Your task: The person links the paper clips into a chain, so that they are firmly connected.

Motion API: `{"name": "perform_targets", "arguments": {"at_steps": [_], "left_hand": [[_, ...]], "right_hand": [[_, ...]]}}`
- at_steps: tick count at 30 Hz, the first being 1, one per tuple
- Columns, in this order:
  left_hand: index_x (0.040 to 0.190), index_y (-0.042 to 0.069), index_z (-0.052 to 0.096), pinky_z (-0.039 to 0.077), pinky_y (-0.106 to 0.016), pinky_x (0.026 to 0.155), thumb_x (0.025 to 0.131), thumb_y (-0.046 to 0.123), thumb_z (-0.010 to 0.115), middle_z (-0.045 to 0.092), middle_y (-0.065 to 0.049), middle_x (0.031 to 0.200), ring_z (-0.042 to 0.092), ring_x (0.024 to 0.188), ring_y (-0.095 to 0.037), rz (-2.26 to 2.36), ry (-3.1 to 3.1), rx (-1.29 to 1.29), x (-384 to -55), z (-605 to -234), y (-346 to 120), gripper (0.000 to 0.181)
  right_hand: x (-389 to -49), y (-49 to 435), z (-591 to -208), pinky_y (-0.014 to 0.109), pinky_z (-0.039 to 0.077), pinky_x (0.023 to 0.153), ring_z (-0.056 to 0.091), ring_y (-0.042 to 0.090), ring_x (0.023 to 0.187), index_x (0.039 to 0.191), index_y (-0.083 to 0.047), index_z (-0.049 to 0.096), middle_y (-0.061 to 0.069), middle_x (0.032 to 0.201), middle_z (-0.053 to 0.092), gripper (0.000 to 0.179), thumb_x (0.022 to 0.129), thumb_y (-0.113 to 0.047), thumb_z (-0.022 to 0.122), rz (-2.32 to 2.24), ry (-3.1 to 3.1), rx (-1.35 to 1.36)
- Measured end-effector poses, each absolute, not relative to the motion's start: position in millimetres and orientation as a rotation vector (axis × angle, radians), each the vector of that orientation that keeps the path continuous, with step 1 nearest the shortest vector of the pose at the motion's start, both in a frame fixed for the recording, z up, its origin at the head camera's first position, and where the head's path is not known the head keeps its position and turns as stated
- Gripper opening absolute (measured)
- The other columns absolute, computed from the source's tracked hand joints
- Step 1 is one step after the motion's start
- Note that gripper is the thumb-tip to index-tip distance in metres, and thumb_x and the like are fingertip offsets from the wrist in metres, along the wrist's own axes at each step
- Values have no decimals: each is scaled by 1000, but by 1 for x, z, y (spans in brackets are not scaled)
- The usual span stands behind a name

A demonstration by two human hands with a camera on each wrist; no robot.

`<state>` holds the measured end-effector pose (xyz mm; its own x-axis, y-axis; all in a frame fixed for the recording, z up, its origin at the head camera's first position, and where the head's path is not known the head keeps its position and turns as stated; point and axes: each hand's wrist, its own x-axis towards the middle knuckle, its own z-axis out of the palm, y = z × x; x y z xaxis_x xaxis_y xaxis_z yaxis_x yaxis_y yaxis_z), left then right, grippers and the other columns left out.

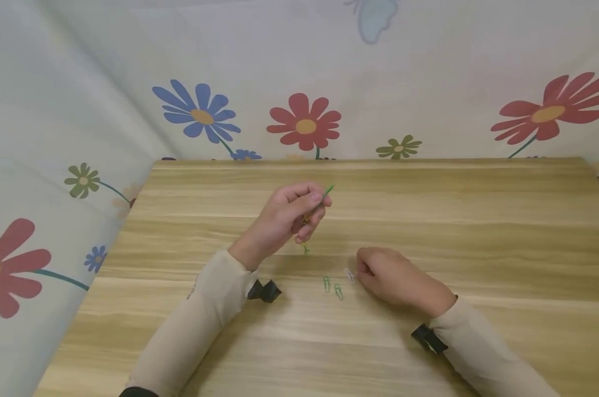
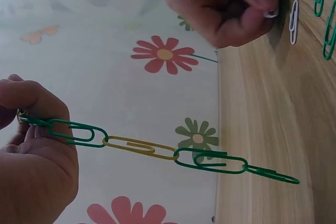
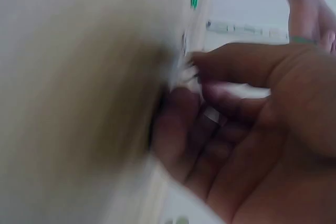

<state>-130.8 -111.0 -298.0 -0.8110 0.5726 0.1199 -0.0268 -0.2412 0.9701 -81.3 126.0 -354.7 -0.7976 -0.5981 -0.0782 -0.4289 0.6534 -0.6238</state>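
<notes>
A chain of linked green and yellow paper clips (image 2: 140, 144) is pinched between the thumb and fingers of my left hand (image 1: 289, 215), raised over the table. Its lower links hang below the hand; a green tip sticks out above the fingers. Low over the table, my right hand (image 1: 400, 278) pinches a white paper clip (image 2: 270, 13), mostly hidden by the fingertips. Beside those fingertips lies a loose white paper clip (image 1: 349, 275). Two green paper clips (image 1: 339, 291) lie to its left. The right wrist view is blurred.
The wood-grain table (image 1: 478, 220) runs back to a pale curtain (image 1: 428, 66) printed with flowers. A dark strap piece (image 1: 266, 291) sits at the left wrist, and another (image 1: 430, 338) at the right wrist.
</notes>
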Motion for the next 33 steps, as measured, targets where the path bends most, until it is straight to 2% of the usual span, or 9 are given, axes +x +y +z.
{"name": "perform_targets", "arguments": {"at_steps": [3, 7, 10, 14, 20, 27, 33], "left_hand": [[100, 4, 63, 36, -24, 43, 105, 12, 48, 50, -5, 69, 41, 48, -14, 2046, 1701, 661, -129, -299, -108, 18], [98, 2, 63, 37, -26, 43, 104, 16, 53, 50, -7, 68, 41, 47, -16, 1987, 1829, 691, -125, -299, -103, 18], [97, -1, 63, 38, -26, 44, 103, 15, 55, 50, -10, 68, 41, 48, -17, 1964, 1890, 718, -122, -299, -100, 18], [96, 0, 64, 37, -26, 44, 102, 11, 57, 51, -11, 70, 41, 50, -17, 1922, 1910, 739, -119, -298, -94, 15], [94, 1, 64, 33, -27, 44, 102, 12, 59, 52, -12, 70, 39, 50, -20, 1806, 1944, 795, -115, -297, -90, 14], [93, -2, 64, 30, -28, 44, 103, 11, 56, 48, -9, 67, 36, 49, -21, 1707, 1913, 886, -114, -299, -91, 18], [90, 5, 65, 33, -29, 51, 102, 12, 56, 43, -7, 64, 37, 53, -22, 1656, 1886, 962, -114, -297, -88, 17]], "right_hand": [[-87, 132, -349, 28, 44, 53, 50, 10, 58, 89, -11, 56, -3, 69, 53, 12, 99, -7, 61, -1094, 2514, -767], [-90, 140, -332, 32, 52, 53, 60, 21, 59, 100, -4, 62, 4, 74, 61, 2, 100, -5, 60, -1438, 2413, -662], [-90, 146, -321, 34, 57, 59, 66, 27, 66, 106, -1, 66, 6, 81, 65, 10, 99, 2, 61, -1632, 2402, -665], [-88, 149, -310, 34, 58, 63, 68, 21, 69, 113, -1, 60, 5, 85, 67, 20, 96, 8, 62, -1729, 2455, -756], [-81, 149, -299, 29, 57, 62, 65, 11, 69, 109, -1, 49, 2, 87, 66, 27, 92, 17, 60, -1663, 2604, -968], [-75, 146, -294, 25, 54, 59, 63, 9, 68, 104, -6, 48, -4, 87, 62, 30, 91, 17, 63, -1563, 2704, -1143], [-74, 146, -292, 25, 52, 58, 61, 10, 67, 103, -8, 47, -6, 86, 60, 32, 90, 17, 64, -1510, 2714, -1167]]}}
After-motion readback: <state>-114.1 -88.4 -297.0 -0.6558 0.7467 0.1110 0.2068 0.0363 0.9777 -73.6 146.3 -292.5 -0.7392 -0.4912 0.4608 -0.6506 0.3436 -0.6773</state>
